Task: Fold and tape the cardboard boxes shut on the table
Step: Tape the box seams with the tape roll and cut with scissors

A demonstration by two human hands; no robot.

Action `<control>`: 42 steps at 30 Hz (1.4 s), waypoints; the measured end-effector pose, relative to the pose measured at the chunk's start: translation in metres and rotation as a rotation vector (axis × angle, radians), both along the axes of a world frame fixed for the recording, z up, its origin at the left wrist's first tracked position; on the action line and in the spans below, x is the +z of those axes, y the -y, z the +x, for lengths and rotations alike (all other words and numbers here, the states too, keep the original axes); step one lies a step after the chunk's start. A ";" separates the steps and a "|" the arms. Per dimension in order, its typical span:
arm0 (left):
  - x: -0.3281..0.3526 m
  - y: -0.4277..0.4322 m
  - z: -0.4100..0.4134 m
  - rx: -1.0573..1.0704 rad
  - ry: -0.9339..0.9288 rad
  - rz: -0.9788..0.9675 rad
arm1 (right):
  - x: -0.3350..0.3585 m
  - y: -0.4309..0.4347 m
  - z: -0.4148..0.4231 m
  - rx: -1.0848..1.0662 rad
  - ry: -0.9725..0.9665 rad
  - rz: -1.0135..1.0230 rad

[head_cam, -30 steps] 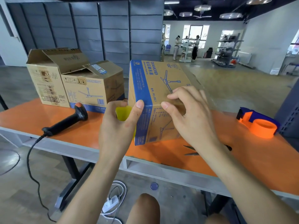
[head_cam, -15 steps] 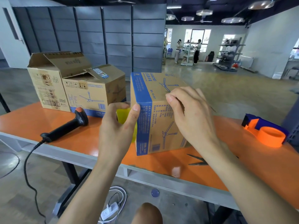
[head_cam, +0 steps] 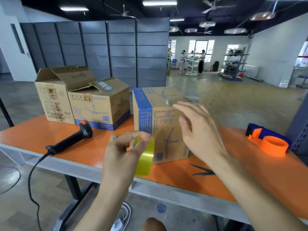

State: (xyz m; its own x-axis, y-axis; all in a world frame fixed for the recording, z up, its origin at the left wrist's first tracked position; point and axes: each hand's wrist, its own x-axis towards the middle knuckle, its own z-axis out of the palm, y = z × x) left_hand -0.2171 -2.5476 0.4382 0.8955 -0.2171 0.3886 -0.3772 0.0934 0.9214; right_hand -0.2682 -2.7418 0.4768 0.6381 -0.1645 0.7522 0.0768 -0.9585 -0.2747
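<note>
A closed cardboard box (head_cam: 156,120) with blue edges and a fan drawing stands on the orange table (head_cam: 50,135), clear tape shining on its top. My left hand (head_cam: 121,154) grips a yellow tape roll (head_cam: 145,157) just in front of the box's lower left corner. My right hand (head_cam: 198,130) hovers with straight, spread fingers over the box's front face, blurred. Two more boxes stand at the back left: a tall one (head_cam: 53,97) with raised flaps and a fan box (head_cam: 100,105) with a lifted flap.
A black barcode scanner (head_cam: 71,139) with a cable lies left of my hands. Black scissors (head_cam: 202,170) lie near the front edge under my right wrist. An orange and blue tape dispenser (head_cam: 270,140) sits at the right. Grey partitions stand behind the table.
My left hand has dropped off the box's corner with the roll and drawn toward me. My right hand has opened and lifted from the box's top edge. The view has tilted up.
</note>
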 end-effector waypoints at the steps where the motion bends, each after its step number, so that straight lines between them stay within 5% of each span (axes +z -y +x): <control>1: 0.005 0.003 -0.003 0.009 0.016 0.018 | -0.006 -0.003 -0.005 0.004 0.030 0.014; 10: 0.031 0.044 -0.012 -0.143 0.087 -0.087 | -0.019 -0.010 -0.022 -0.022 0.063 0.052; 15: 0.031 0.048 -0.008 -0.137 0.083 -0.127 | -0.029 -0.033 -0.040 0.166 0.052 0.468; 20: 0.034 0.049 -0.002 -0.073 0.067 -0.158 | -0.036 -0.045 -0.048 0.234 -0.016 0.609; 29: 0.059 0.058 0.017 -0.055 0.251 -0.021 | -0.028 -0.054 -0.033 0.195 0.055 0.681; 33: 0.077 0.062 0.031 -0.040 0.416 0.055 | -0.025 -0.050 -0.027 0.207 0.081 0.861; 42: 0.109 0.057 0.087 -0.022 0.345 0.252 | -0.022 -0.042 -0.018 0.267 0.076 0.779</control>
